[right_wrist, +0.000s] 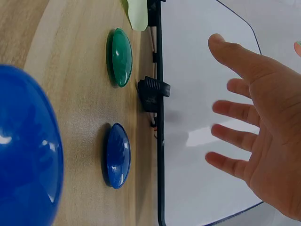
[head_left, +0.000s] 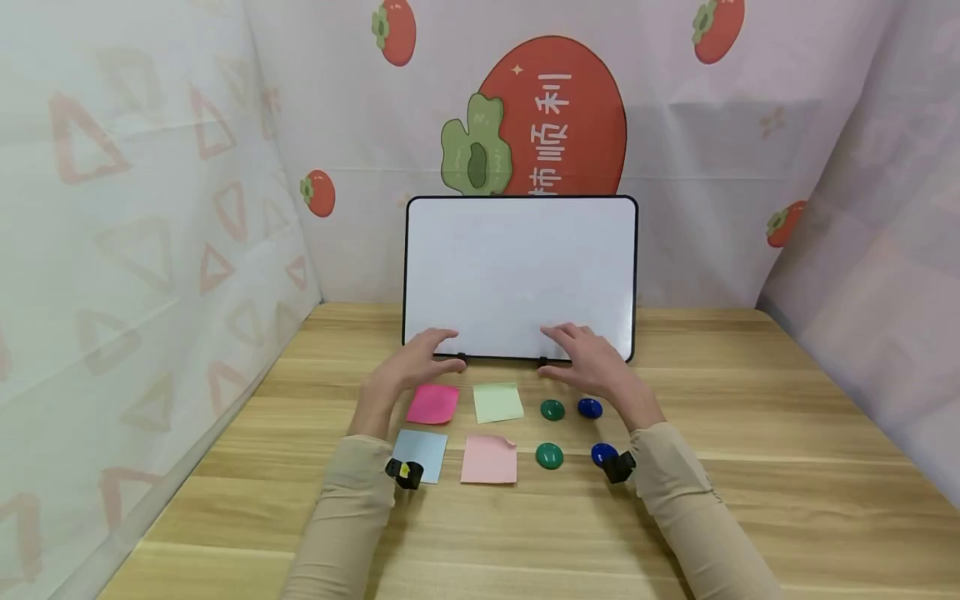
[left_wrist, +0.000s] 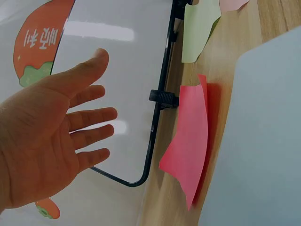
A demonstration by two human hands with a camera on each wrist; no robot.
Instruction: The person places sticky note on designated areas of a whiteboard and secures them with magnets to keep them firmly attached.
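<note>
A whiteboard (head_left: 517, 275) with a black frame stands upright on small black clips at the back of the table. My left hand (head_left: 416, 360) hovers before its lower left part, fingers spread and holding nothing, as the left hand (left_wrist: 47, 127) also shows in its wrist view. Before the lower right part is my right hand (head_left: 592, 360), likewise holding nothing, its fingers apart in the right wrist view. Below the left hand lie sticky notes: hot pink (head_left: 432, 404), pale green (head_left: 498, 403), blue (head_left: 422, 454) and light pink (head_left: 489, 459). Near the right hand sit green magnets (head_left: 550, 456) and blue magnets (head_left: 590, 408).
The wooden table (head_left: 480, 542) extends in front of the notes and out to both sides. Patterned cloth (head_left: 150, 250) hangs at the left, back and right. The right wrist camera (head_left: 618, 467) partly covers the nearer blue magnet.
</note>
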